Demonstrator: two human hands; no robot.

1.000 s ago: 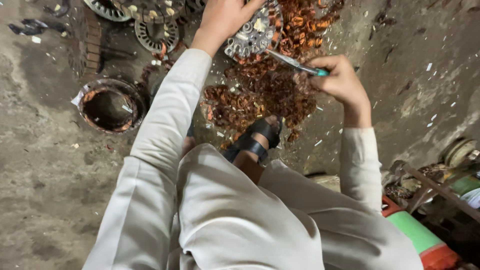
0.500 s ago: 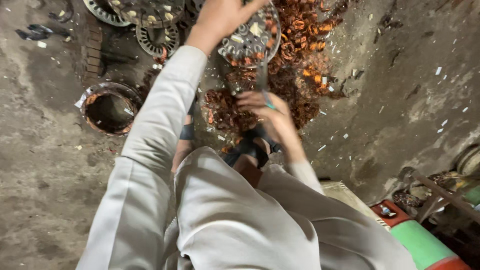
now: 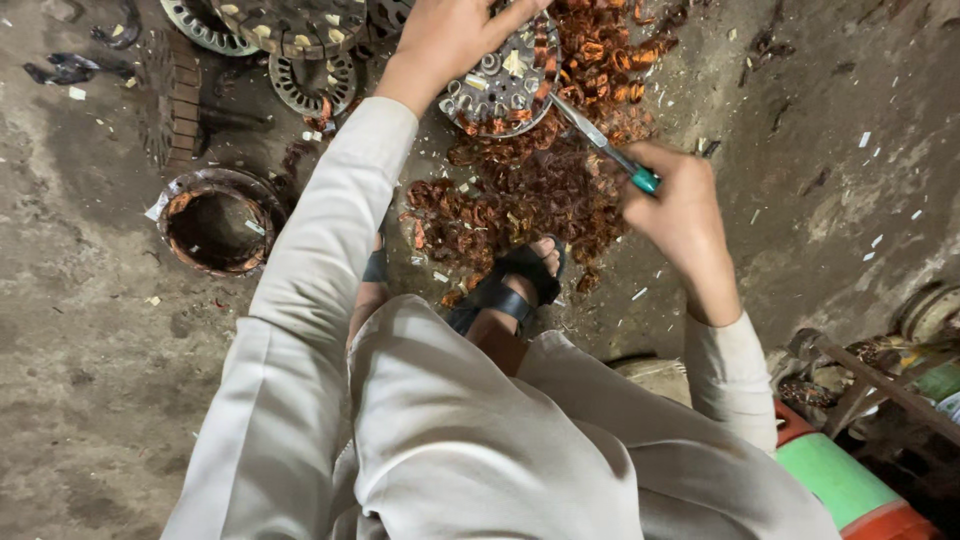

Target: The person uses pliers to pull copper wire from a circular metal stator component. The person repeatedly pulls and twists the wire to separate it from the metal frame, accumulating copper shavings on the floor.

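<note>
Grimy concrete floor (image 3: 90, 400), strewn with copper coils (image 3: 520, 195). Left hand (image 3: 450, 35) gripping stator (image 3: 500, 85) over the heap; right hand (image 3: 675, 205) closed on screwdriver (image 3: 600, 140), tip at its slots. Some windings apparently left inside.

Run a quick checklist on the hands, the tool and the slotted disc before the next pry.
1. Left hand steadying the round slotted metal disc: ok, fingers lie over its upper edge.
2. Right hand closed on the green-handled tool: ok.
3. Tool tip at the disc's lower right rim: ok; whether it sits inside a slot, cannot tell.
4. Left fingers out of the tip's path: ok, they are on the opposite side of the disc.
5. Sandalled foot away from the blade: ok, but it touches the copper scrap pile.
6. Disc resting firmly on the ground: cannot tell.
</note>
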